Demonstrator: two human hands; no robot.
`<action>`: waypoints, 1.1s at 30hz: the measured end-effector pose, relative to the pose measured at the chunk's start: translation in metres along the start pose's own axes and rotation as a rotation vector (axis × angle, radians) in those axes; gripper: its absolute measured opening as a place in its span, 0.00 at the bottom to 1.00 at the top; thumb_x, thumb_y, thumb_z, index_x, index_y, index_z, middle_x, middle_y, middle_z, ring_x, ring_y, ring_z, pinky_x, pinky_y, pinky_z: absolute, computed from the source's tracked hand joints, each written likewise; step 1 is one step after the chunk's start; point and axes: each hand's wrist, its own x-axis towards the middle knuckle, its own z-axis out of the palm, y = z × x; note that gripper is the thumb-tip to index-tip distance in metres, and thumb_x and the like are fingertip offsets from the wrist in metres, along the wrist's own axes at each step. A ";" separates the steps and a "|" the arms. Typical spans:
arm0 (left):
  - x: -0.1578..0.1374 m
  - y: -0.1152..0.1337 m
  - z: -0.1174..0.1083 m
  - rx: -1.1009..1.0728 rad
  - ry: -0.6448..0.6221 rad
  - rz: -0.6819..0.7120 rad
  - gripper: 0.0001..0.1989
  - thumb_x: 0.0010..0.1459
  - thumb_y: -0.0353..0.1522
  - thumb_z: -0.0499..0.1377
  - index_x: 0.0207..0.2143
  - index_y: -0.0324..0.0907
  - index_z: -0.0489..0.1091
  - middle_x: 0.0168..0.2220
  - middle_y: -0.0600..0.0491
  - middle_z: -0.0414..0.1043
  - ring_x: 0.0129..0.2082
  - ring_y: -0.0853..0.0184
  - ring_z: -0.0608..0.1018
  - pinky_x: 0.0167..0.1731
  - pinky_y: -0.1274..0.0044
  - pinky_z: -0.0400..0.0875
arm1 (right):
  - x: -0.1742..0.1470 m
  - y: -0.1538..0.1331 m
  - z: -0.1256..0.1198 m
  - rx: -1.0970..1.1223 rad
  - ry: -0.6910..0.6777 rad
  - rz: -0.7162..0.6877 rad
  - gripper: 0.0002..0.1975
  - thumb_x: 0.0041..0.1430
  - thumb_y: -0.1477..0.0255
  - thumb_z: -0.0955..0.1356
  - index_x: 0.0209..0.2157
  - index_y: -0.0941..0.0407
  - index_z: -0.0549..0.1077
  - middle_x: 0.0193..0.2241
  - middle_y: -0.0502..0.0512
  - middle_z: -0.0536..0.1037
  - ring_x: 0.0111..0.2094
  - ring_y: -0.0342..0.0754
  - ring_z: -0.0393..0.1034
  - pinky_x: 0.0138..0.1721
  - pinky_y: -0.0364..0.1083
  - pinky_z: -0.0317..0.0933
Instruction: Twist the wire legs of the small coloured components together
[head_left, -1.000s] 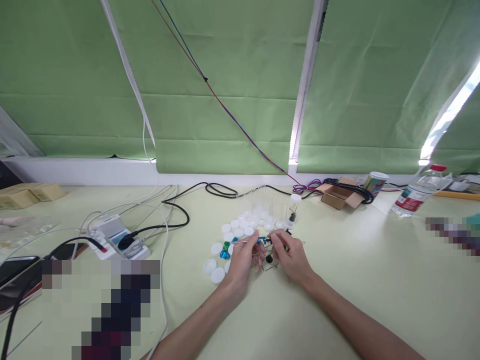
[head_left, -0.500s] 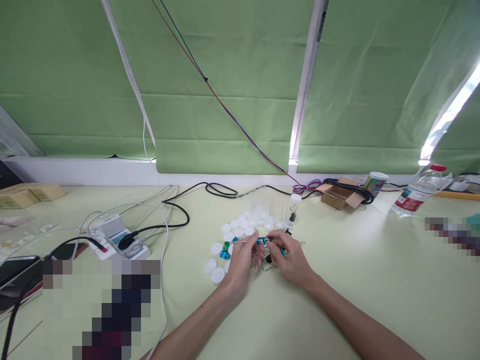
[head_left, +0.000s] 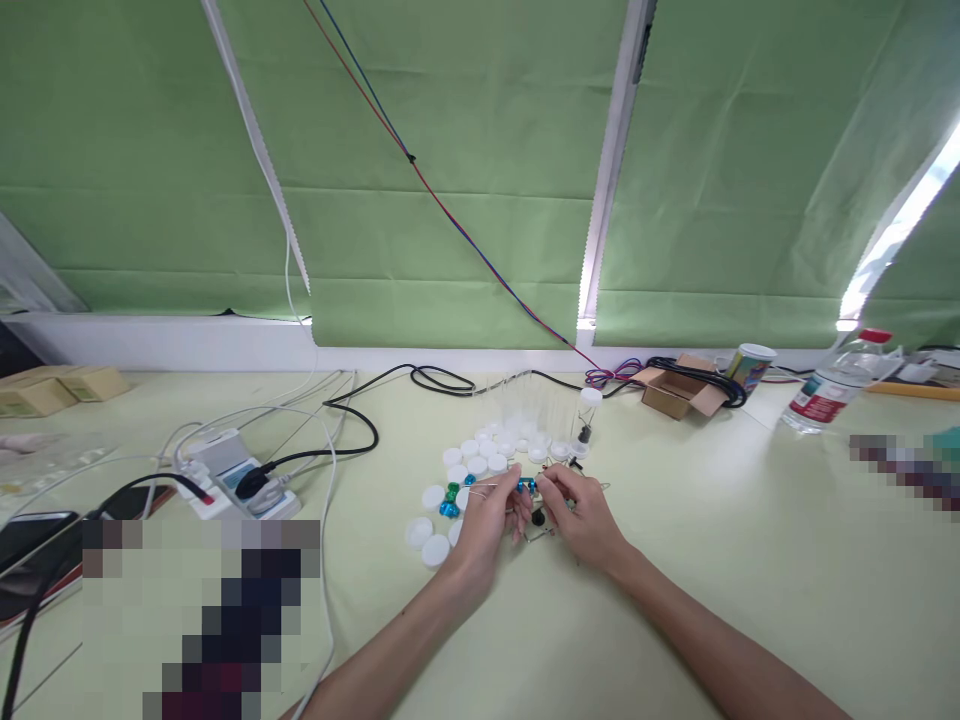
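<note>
Between the fingertips of both hands is a small shiny blue part; its exact kind is too small to make out. My left hand pinches its left end, and thin wire-like pieces stick out leftward past the fingers. From the other side, my right hand closes thumb and fingers on the part's right end. Just left of my left hand lie blue pieces and a green piece. Below and between the hands sits a small round black piece, partly hidden among thin metal bits.
Many white round caps lie around the hands. Behind them stand clear tubes and a white-capped tube. Farther right are an open cardboard box, a can and a bottle. A power strip with cables lies left.
My right fingers have shifted slightly at the blue part's right end, and more of the black piece below shows. My left hand stays nearly still.
</note>
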 end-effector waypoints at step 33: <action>-0.001 0.005 0.002 0.016 0.029 0.039 0.22 0.51 0.47 0.62 0.17 0.39 0.67 0.17 0.55 0.65 0.15 0.74 0.64 0.17 0.79 0.55 | -0.002 -0.002 0.000 0.150 -0.040 0.051 0.13 0.65 0.61 0.61 0.44 0.56 0.64 0.16 0.43 0.65 0.17 0.42 0.59 0.21 0.41 0.56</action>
